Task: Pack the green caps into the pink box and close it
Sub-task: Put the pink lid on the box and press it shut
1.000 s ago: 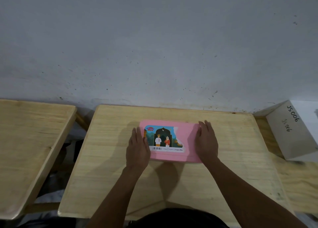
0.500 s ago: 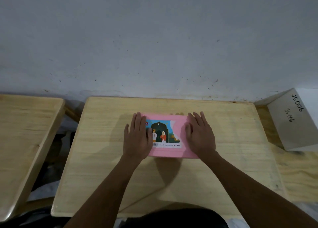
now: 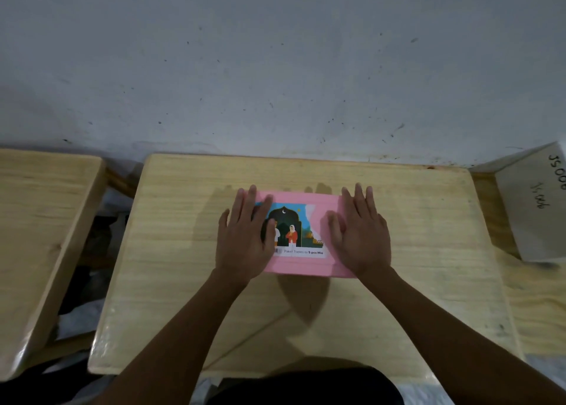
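The pink box (image 3: 298,267) lies closed and flat in the middle of the wooden table (image 3: 413,282), its lid bearing a colourful picture label. My left hand (image 3: 245,239) lies flat on the lid's left part with straight fingers, covering part of the label. My right hand (image 3: 360,236) lies flat on the lid's right part, fingers straight and pointing toward the wall. No green caps are visible; the inside of the box is hidden.
A second wooden table (image 3: 39,236) stands to the left across a narrow gap. A white box (image 3: 533,208) with handwritten marks sits at the right edge. A grey wall (image 3: 275,68) rises directly behind the table.
Both hands have slid from the box's side edges inward onto its lid and now lie flat on top. The box has stayed closed in place.
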A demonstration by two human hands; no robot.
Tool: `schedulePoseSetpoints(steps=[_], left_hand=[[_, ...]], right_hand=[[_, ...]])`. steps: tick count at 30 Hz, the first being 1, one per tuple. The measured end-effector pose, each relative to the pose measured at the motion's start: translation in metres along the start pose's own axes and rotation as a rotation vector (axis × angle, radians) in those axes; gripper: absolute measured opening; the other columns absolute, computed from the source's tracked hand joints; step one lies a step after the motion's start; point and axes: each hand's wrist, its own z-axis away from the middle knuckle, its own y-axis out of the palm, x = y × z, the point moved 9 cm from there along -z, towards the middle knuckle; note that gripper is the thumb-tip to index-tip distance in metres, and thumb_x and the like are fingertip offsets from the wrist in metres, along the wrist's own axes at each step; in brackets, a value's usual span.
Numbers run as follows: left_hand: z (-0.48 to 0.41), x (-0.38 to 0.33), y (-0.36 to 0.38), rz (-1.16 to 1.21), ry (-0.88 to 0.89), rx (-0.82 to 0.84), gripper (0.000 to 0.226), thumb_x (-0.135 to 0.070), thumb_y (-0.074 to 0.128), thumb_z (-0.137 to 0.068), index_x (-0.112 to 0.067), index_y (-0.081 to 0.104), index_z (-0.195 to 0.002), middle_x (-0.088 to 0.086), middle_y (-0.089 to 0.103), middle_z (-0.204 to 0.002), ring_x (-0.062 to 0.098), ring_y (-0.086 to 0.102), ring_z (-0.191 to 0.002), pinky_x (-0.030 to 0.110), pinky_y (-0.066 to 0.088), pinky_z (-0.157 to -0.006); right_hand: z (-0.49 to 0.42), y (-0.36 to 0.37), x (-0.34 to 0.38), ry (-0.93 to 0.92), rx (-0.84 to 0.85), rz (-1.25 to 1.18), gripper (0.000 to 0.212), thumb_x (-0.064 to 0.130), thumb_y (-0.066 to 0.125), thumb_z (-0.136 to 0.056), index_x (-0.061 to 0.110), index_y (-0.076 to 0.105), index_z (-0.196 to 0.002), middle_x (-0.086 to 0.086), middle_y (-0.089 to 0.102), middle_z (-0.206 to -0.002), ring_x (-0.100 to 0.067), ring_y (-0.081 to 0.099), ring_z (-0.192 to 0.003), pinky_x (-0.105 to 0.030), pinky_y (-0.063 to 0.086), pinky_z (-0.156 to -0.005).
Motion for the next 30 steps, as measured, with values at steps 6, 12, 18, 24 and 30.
schedulePoseSetpoints(steps=[6, 12, 18, 24, 30], left_hand=[[0.001, 0.001, -0.004, 0.049, -0.007, -0.036, 0.05, -0.042, 0.031, -0.095, -0.029, 0.039, -0.142, 0.002, 0.026, -0.157, 0.021, 0.016, -0.147, 0.042, 0.044, -0.097], [0.016, 0.034, -0.013, 0.368, -0.287, -0.187, 0.041, -0.031, 0.043, -0.093, -0.016, 0.047, -0.131, 0.01, 0.04, -0.147, 0.028, 0.046, -0.129, 0.043, 0.051, -0.085], [0.038, 0.06, 0.007, 0.705, -0.565, -0.067, 0.044, -0.04, 0.039, -0.097, -0.007, 0.066, -0.087, 0.011, 0.067, -0.082, 0.03, 0.061, -0.08, 0.031, 0.041, -0.066], [0.009, 0.048, -0.007, 0.707, -0.522, -0.076, 0.044, -0.033, 0.042, -0.097, -0.001, 0.061, -0.074, 0.01, 0.062, -0.069, 0.024, 0.054, -0.066, 0.027, 0.039, -0.055], [-0.047, 0.026, -0.01, 0.696, -0.514, -0.023, 0.043, -0.033, 0.041, -0.097, 0.0, 0.06, -0.075, 0.007, 0.06, -0.069, 0.014, 0.05, -0.059, 0.025, 0.035, -0.05]], right_hand=[[-0.001, -0.001, -0.002, -0.006, 0.039, -0.104, 0.063, 0.051, 0.023, -0.097, 0.015, 0.032, -0.149, -0.005, 0.022, -0.16, -0.02, 0.01, -0.149, -0.044, 0.035, -0.109], [0.029, -0.009, -0.048, 0.397, -0.124, -0.613, 0.041, 0.036, 0.043, -0.098, 0.024, 0.048, -0.137, 0.0, 0.055, -0.135, -0.019, 0.052, -0.124, -0.041, 0.044, -0.099], [0.052, 0.014, -0.063, 0.505, 0.012, -1.032, 0.047, 0.037, 0.05, -0.096, 0.03, 0.044, -0.142, 0.005, 0.057, -0.131, -0.017, 0.055, -0.117, -0.042, 0.048, -0.099], [0.03, 0.001, -0.068, 0.547, -0.016, -1.126, 0.047, 0.024, 0.05, -0.097, 0.027, 0.043, -0.144, 0.004, 0.053, -0.139, -0.019, 0.051, -0.125, -0.044, 0.044, -0.105], [-0.023, -0.008, -0.088, 0.563, -0.026, -1.148, 0.046, 0.026, 0.052, -0.095, 0.028, 0.046, -0.14, 0.002, 0.055, -0.137, -0.021, 0.053, -0.123, -0.051, 0.045, -0.103]])
